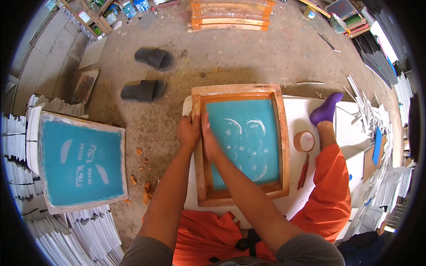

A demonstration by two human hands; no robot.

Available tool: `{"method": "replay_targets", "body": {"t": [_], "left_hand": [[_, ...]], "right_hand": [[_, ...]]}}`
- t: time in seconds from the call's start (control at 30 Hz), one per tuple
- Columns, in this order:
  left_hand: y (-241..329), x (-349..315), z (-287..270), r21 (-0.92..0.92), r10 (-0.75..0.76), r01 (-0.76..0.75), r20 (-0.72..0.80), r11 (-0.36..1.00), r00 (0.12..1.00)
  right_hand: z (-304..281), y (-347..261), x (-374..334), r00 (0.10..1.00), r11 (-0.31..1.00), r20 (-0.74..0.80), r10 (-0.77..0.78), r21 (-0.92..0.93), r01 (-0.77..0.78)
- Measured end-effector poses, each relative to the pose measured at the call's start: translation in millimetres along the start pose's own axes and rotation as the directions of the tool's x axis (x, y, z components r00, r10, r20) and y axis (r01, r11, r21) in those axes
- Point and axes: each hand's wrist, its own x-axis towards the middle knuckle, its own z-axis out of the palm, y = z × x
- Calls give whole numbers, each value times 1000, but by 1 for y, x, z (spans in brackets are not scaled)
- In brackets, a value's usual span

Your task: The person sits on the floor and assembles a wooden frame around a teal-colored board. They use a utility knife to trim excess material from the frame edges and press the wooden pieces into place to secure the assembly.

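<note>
A wooden screen printing frame [280,133] with teal mesh and pale curved marks lies in front of me on a white board [301,113]. Brown tape lines its inner edges. My left hand [189,132] is closed on the left bar of the frame, thumb near the top of the wood. Beside it, my right hand [210,141] lies flat along the inside of that same bar, fingers straight and pressed to the taped edge, slightly blurred. Right of the frame sit a roll of brown tape [311,142] and a red utility knife [304,171].
A second teal screen [84,133] rests on stacked white sheets [88,235] at left. Black slides [154,59] and torn tape scraps [147,193] lie on the floor. Stacked wooden frames [230,15] stand ahead. My purple-socked foot [326,108] is at right, near white strips [361,97].
</note>
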Motion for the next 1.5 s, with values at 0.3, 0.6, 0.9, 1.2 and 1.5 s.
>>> {"method": "replay_targets", "body": {"t": [0.3, 0.6, 0.9, 1.2, 1.5], "left_hand": [[4, -3, 0, -33, 14, -16, -41, 999, 999], [5, -4, 1, -52, -5, 4, -29, 999, 1000], [6, -6, -1, -11, -67, 67, -25, 998, 997], [-43, -35, -25, -289, 96, -79, 45, 954, 994], [-38, -230, -65, 237, -1, -47, 196, 970, 981]], "right_hand": [[8, -23, 28, 998, 998, 16, -69, 8, 69], [3, -12, 39, 970, 965, 87, -225, -114, 235], [5, -7, -101, 988, 981, 127, 83, -184, -59], [-50, 4, -201, 934, 869, 312, 176, -496, 1], [-70, -20, -265, 925, 283, 360, 122, -906, 315]]}}
